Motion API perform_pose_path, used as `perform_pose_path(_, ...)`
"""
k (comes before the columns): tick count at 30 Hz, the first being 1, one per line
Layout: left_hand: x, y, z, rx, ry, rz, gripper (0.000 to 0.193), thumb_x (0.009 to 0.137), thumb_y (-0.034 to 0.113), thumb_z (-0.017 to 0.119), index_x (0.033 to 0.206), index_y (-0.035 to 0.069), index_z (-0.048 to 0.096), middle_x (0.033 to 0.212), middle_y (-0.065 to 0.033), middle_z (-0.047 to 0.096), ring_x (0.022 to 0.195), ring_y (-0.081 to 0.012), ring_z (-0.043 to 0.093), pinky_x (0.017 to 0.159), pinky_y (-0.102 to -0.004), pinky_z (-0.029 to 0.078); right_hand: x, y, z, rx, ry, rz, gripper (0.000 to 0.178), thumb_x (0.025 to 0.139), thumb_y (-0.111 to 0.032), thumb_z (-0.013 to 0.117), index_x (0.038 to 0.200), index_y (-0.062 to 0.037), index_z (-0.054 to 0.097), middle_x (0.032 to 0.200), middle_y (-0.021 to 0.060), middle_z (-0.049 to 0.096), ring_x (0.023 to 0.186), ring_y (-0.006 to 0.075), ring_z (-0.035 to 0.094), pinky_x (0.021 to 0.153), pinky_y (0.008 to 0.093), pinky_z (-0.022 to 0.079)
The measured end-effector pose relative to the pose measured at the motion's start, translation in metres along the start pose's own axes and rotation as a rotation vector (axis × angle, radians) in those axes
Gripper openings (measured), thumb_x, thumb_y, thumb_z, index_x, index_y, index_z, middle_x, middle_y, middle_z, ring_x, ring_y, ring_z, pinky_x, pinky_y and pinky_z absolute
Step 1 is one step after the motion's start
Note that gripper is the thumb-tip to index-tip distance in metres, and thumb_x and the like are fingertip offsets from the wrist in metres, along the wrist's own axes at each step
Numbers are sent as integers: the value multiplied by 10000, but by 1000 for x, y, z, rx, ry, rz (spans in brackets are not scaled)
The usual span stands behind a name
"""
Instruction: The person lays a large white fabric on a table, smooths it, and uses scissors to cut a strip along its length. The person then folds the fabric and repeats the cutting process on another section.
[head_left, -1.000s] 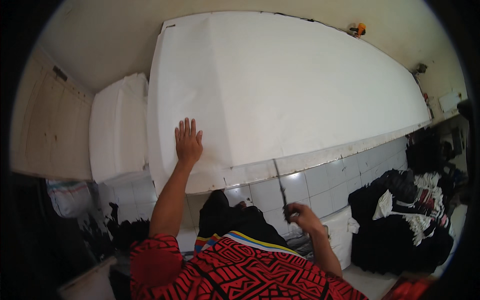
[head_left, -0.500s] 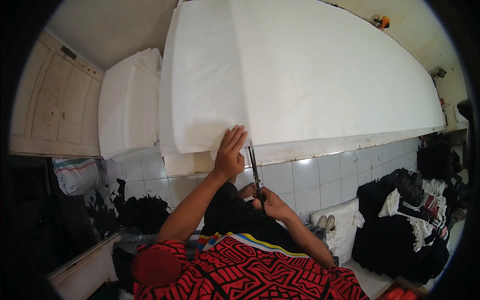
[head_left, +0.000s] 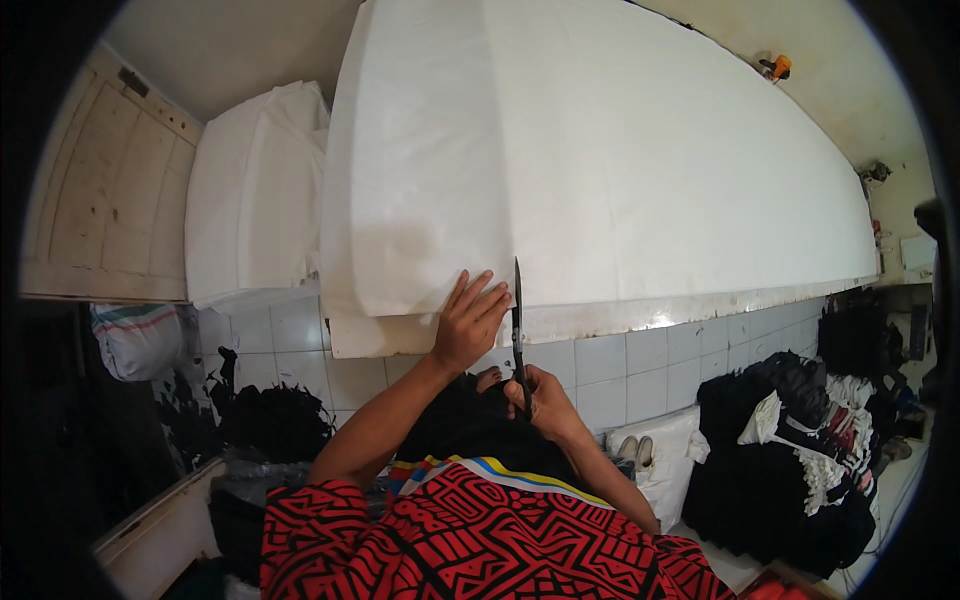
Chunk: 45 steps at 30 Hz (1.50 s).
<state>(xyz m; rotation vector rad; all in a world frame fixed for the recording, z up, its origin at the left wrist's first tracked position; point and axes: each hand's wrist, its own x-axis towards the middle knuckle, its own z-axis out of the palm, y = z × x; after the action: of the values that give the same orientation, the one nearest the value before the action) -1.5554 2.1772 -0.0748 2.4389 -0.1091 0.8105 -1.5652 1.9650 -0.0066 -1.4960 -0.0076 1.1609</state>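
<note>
White fabric (head_left: pixel 600 170) lies spread over a long table (head_left: pixel 640 318), and its near edge ends close to the table's front edge. My left hand (head_left: pixel 470 325) rests on that near edge with its fingers stretched out, just left of the blades. My right hand (head_left: pixel 548 403) grips the handles of long dark scissors (head_left: pixel 517 320). Their blades point away from me and their tip lies over the fabric, beside a straight fold or layer edge. Part of the handles is hidden by my right fingers.
Left of the table stands a stack of folded white cloth (head_left: pixel 250 200), near a wooden door (head_left: pixel 110 180). Black scraps (head_left: pixel 270 425) lie on the tiled floor (head_left: pixel 590 370). At right are a heap of dark cloth (head_left: pixel 740 470) and a pair of shoes (head_left: pixel 635 452). An orange tool (head_left: pixel 778 68) sits at the table's far edge.
The scissors have moved forward, with their tip now farther over the fabric. My left hand has shifted slightly down and its fingers have spread. The view has shifted a little.
</note>
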Motion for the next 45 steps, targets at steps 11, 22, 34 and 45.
perform_pose_path(11,8,-9,-12,-88,20,-2,216,904,43,763,1115,39,808,1212,-70,779,1260,-303,691,1138,-530,520,28,-39,0,-142,31,-40,651,970,-657,721,1025,-18,606,799,43,644,726,133,609,690,277,468)
perform_pose_path(22,17,-18,-30,-205,15,-47,275,824,-30,753,1096,4,776,1138,-110,769,1071,-287,762,910,-389,631,56,-87,-3,-185,59,69,725,941,-728,698,1000,-11,602,760,45,617,712,152,634,672,294,483)
perform_pose_path(34,34,-33,-46,-266,-16,-83,278,756,-37,761,1022,41,768,913,-77,722,793,-277,724,687,-383,598,91,-144,-8,-256,75,-16,725,986,-728,628,977,-4,615,776,52,629,706,157,636,681,310,515)
perform_pose_path(45,47,-48,-55,-342,-109,-57,229,783,-7,760,1003,57,764,900,-67,720,758,-262,716,658,-371,579,132,-177,-16,-265,71,49,727,978,-740,627,958,-14,612,772,57,628,706,165,631,676,317,502)
